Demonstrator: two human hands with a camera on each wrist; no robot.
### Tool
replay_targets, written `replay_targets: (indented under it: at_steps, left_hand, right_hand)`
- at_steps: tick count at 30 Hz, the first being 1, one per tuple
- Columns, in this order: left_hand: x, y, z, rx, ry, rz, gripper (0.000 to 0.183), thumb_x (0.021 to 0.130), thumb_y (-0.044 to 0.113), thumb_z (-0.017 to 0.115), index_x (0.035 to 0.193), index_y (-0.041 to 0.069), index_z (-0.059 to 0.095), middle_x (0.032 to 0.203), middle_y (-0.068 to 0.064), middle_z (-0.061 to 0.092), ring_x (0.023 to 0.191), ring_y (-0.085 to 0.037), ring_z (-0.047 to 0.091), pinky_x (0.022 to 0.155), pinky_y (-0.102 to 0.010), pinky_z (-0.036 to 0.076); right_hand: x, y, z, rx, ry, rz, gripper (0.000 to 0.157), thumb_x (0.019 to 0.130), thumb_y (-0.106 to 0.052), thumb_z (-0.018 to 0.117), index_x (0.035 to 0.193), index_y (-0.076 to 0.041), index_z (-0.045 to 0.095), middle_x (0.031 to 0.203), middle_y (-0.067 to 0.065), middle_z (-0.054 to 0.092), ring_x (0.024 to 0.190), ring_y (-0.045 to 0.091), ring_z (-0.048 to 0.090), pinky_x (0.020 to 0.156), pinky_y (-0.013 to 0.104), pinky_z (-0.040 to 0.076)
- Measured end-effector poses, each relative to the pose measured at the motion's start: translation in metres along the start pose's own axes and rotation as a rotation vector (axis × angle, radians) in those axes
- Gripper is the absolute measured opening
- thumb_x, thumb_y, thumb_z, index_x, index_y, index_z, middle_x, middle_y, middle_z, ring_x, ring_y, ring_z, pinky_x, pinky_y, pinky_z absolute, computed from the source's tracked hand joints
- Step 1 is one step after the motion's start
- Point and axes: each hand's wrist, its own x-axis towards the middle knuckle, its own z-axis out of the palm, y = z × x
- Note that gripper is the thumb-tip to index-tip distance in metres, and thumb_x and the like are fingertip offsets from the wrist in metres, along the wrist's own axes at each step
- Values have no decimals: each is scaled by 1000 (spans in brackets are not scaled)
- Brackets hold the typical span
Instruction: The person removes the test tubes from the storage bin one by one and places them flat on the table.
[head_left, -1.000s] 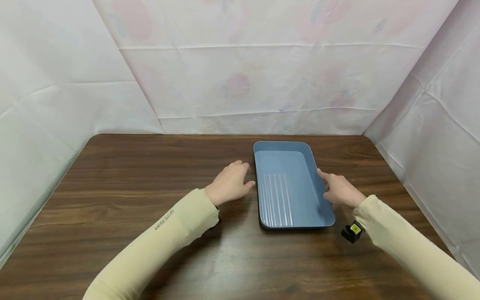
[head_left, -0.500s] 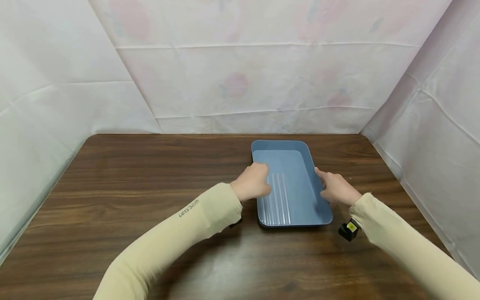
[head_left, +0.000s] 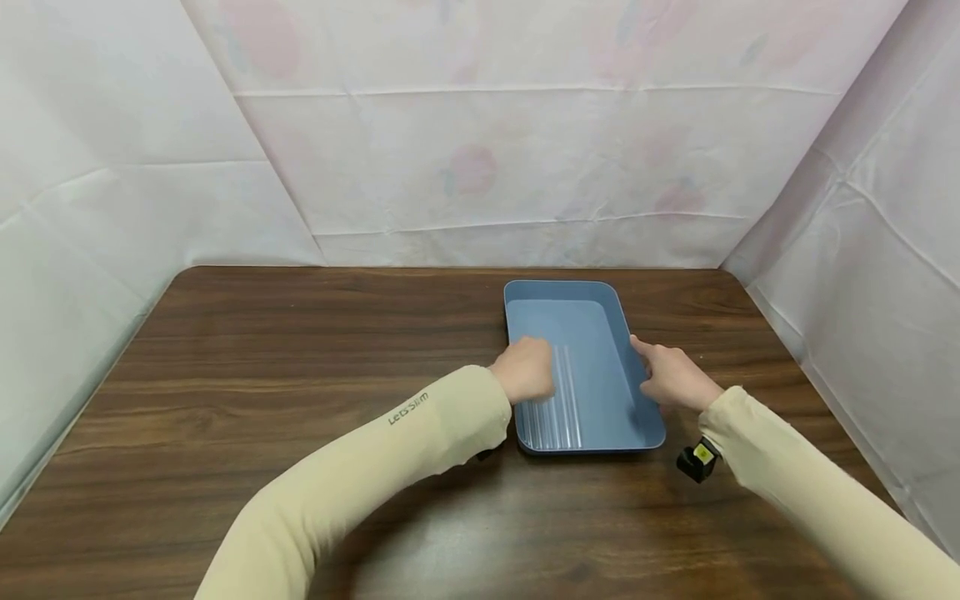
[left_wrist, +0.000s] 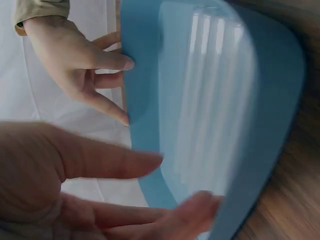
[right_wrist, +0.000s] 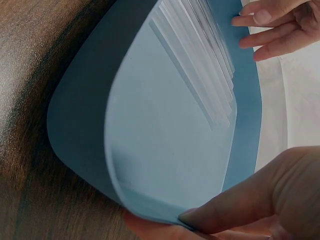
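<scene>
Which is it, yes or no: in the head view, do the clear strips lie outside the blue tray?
No, the clear strips lie inside the blue tray, toward its left side in the picture.

Watching remotely, I put this down as a screened-off tabletop booth; home or lab around it, I cannot tell. Signs: creased patterned sheet (head_left: 555, 150) with faded pink blotches (head_left: 472, 169) across the back, pale sheets (head_left: 82, 192) down both sides, all close round a dark wood-grain table (head_left: 262, 350) with rounded corners.
</scene>
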Motion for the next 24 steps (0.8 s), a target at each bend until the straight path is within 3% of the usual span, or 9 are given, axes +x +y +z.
replay_targets:
  at_steps: [5, 11, 13, 15, 17, 18, 19, 22, 24]
  left_hand:
    - [4, 7, -4, 57, -108, -35, 46, 83, -7, 46, 49, 17, 28, 49, 4, 18, 46, -8, 10, 41, -20, 15]
    - [10, 10, -1, -28, -133, -107, 44, 92, 10, 47, 51, 17, 32, 49, 3, 24, 45, -9, 14, 45, -22, 19]
    - [12, 11, 1, -69, -145, -130, 44, 95, 15, 46, 53, 16, 35, 55, 0, 33, 48, -11, 20, 55, -22, 35]
    - [13, 12, 4, -96, -140, -156, 38, 96, 17, 42, 58, 14, 40, 73, -5, 54, 57, -15, 35, 81, -28, 48]
    - [13, 14, 8, -133, -114, -199, 31, 97, 18, 40, 75, 6, 58, 108, -12, 63, 84, -20, 55, 111, -41, 37]
    - [13, 15, 9, -152, -94, -224, 31, 97, 20, 39, 91, 1, 63, 127, -16, 58, 104, -26, 56, 117, -47, 27]
    - [13, 16, 11, -177, -74, -251, 34, 97, 20, 39, 107, -2, 63, 140, -19, 49, 120, -31, 51, 117, -47, 28]
    - [11, 18, 14, -205, -28, -303, 48, 97, 23, 40, 138, -1, 47, 150, -22, 35, 140, -40, 29, 116, -47, 28]
    - [10, 18, 15, -201, -16, -308, 48, 97, 24, 42, 137, -1, 49, 149, -22, 35, 138, -37, 32, 114, -45, 31]
  right_hand:
    - [0, 0, 1, -1, 0, 0, 76, 79, 10, 46, 148, 10, 15, 77, 12, 48, 43, 11, 41, 45, 27, 48]
    - [-1, 0, 0, -1, -2, -12, 76, 78, 10, 46, 148, 10, 15, 79, 14, 50, 44, 11, 40, 45, 27, 50]
    - [-1, 1, 0, 4, -3, -18, 76, 78, 11, 46, 148, 11, 15, 78, 13, 50, 43, 10, 37, 45, 27, 48]
    - [-1, 1, 0, 9, -3, -26, 76, 78, 11, 45, 148, 11, 15, 74, 11, 49, 43, 9, 34, 44, 26, 46]
    - [-1, 1, -1, 12, -4, -31, 76, 78, 12, 44, 148, 11, 15, 70, 8, 47, 43, 9, 31, 44, 25, 44]
    - [-2, 1, -2, 14, -5, -30, 75, 78, 12, 44, 148, 11, 15, 66, 6, 44, 43, 8, 30, 45, 25, 43]
    - [-2, 1, -2, 14, -6, -32, 75, 78, 12, 44, 148, 11, 15, 65, 5, 43, 43, 8, 30, 45, 25, 42]
    - [-1, 1, -2, 10, -3, -31, 75, 78, 12, 44, 148, 11, 15, 64, 4, 42, 43, 8, 31, 45, 24, 42]
    - [-1, 1, -2, 2, 5, -31, 75, 77, 12, 44, 147, 11, 16, 66, 5, 43, 43, 8, 32, 45, 24, 40]
